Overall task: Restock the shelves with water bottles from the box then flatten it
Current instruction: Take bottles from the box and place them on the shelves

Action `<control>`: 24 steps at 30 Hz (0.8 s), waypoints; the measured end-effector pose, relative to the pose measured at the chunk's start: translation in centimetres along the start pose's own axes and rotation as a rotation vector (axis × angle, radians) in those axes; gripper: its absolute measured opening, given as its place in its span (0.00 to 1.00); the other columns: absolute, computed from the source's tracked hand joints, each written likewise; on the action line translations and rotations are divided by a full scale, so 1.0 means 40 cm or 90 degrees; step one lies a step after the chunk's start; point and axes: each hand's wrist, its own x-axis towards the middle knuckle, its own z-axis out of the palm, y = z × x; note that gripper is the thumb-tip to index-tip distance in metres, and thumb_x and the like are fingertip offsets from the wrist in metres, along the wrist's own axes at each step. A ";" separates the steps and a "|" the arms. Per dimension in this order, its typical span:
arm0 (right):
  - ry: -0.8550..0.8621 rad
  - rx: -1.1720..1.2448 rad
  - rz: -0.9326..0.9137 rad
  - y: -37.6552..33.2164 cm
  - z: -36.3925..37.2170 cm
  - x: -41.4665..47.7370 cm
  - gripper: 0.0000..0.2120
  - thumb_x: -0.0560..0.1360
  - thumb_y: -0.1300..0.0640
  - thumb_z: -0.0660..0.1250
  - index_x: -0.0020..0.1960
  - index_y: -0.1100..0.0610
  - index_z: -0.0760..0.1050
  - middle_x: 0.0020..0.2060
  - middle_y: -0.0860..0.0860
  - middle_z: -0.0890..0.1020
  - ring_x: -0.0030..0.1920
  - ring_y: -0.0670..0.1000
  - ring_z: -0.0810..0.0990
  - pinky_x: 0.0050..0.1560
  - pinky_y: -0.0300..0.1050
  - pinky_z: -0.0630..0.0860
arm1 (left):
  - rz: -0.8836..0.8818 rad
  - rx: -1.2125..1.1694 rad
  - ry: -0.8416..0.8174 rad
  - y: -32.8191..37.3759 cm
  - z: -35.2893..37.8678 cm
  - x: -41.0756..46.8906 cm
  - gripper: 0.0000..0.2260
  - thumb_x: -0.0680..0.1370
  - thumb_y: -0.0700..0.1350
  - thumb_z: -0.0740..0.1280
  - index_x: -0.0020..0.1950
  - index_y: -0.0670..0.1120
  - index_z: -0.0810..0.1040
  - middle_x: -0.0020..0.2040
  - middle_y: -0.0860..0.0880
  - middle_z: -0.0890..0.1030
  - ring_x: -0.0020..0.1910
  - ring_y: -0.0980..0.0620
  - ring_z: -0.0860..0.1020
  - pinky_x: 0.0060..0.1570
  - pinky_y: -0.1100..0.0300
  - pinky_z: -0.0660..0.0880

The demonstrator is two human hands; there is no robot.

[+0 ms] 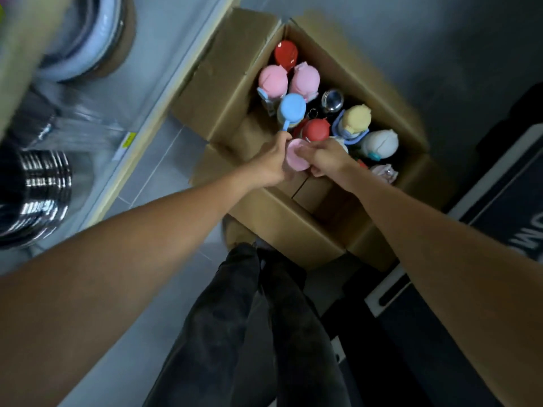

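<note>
Plain brown cardboard box (279,230), and inside it a burst of colour: a glossy red cap (286,54) at the far end, then a pastel pink cap (272,79) and its pink twin (304,79), a sky-blue cap (292,108), a second red cap (316,129), a yellow cap (356,117) and a white cap (379,142). At the box's near rim there's a pale pink lid (295,158). Beside the box, grey floor tiles (164,171) and a black mat (517,177) edged in white.

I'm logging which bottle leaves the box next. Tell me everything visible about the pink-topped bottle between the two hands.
The pink-topped bottle shows only a round, pale pink lid, smooth and plastic-looking, facing the camera; its body is hidden. It is at the near left of the open cardboard box, just before the nearer red-lidded bottle. The left hand holds its left edge, the right hand its right edge.
</note>
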 end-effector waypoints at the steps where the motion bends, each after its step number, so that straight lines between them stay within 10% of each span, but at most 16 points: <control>1: -0.014 0.012 0.001 -0.038 -0.005 -0.035 0.09 0.77 0.52 0.65 0.48 0.59 0.78 0.33 0.51 0.73 0.28 0.47 0.70 0.34 0.40 0.67 | 0.016 0.001 0.018 0.018 -0.021 -0.031 0.34 0.67 0.47 0.73 0.67 0.39 0.60 0.61 0.39 0.71 0.59 0.41 0.73 0.54 0.51 0.74; 8: 0.008 0.129 -0.022 -0.291 -0.016 -0.251 0.12 0.75 0.52 0.68 0.34 0.53 0.73 0.21 0.45 0.69 0.26 0.47 0.68 0.31 0.38 0.71 | 0.049 0.043 0.180 0.130 -0.229 -0.226 0.27 0.68 0.51 0.73 0.62 0.47 0.66 0.55 0.47 0.79 0.51 0.44 0.78 0.40 0.56 0.70; 19: 0.056 -0.001 -0.245 -0.661 0.005 -0.684 0.10 0.75 0.68 0.60 0.49 0.59 0.78 0.37 0.53 0.78 0.33 0.48 0.74 0.35 0.39 0.71 | 0.050 -0.279 0.284 0.342 -0.528 -0.663 0.27 0.73 0.45 0.72 0.67 0.41 0.64 0.55 0.52 0.72 0.55 0.56 0.71 0.43 0.76 0.68; 24: -0.035 -0.090 -0.320 -0.779 0.042 -0.887 0.17 0.75 0.73 0.56 0.60 0.63 0.74 0.34 0.49 0.80 0.30 0.38 0.75 0.32 0.29 0.69 | 0.064 -0.361 0.370 0.418 -0.657 -0.939 0.32 0.70 0.54 0.73 0.67 0.44 0.66 0.55 0.51 0.75 0.52 0.55 0.75 0.46 0.67 0.72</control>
